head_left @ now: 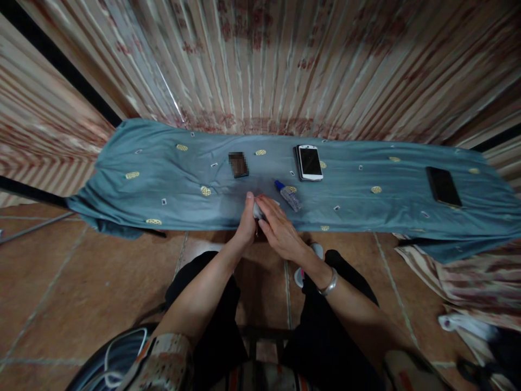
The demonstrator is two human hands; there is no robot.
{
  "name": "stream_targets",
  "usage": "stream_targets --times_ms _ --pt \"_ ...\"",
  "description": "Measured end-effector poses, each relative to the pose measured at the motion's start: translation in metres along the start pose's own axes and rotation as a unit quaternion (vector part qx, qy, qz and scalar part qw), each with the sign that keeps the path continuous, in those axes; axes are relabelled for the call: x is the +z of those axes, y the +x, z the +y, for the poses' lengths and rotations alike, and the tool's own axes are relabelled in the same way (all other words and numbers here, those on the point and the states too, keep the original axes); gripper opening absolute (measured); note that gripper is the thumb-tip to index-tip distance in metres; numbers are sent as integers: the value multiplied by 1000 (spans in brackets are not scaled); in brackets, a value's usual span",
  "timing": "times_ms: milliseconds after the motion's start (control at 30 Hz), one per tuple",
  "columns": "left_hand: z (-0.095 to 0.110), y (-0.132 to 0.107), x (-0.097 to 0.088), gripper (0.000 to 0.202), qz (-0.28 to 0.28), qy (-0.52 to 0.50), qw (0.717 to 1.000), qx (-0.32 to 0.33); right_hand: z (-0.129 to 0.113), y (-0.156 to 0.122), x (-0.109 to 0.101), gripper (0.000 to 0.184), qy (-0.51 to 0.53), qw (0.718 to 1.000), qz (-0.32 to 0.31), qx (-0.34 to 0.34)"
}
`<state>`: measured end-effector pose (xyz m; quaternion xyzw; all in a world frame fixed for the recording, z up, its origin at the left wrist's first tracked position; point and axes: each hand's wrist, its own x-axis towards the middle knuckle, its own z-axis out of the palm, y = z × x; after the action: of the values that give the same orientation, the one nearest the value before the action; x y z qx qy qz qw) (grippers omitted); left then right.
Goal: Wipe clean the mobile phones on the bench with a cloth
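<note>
My left hand point(246, 224) and my right hand point(279, 228) meet at the near edge of a table covered with a teal cloth point(163, 179). Together they pinch a small white object point(258, 210), too small to name. My right wrist wears a silver bangle point(329, 284). A small clear bottle with a blue cap point(288, 196) lies on the cloth just right of my hands. Behind it lies a white phone point(310, 162), screen up. A small dark blurred item point(238, 164) lies behind my left hand.
A black phone point(443, 186) lies at the cloth's far right. Striped curtains point(285, 60) hang behind the table. My knees in black trousers point(325, 331) are under the table's edge on a brown tiled floor. Crumpled fabric point(468, 288) lies at the right.
</note>
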<state>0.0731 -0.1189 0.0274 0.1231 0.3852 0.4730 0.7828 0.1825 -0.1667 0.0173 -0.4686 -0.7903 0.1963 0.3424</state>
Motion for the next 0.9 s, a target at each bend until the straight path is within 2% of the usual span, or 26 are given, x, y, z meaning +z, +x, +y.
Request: stream_targets --times_ms 100,267,467,900 --pt "-3 -1 1 46 20 20 999 24 -2 2 -4 50 1 1000 6 8" --pt "-2 0 -1 50 -6 14 1000 5 3 5 -6 46 -4 1000 24 17" --pt "2 -1 -2 50 42 25 999 9 18 4 -6 43 -19 997 47 57" --pt "8 -6 3 58 27 16 999 -3 28 3 -8 44 -4 995 82 56"
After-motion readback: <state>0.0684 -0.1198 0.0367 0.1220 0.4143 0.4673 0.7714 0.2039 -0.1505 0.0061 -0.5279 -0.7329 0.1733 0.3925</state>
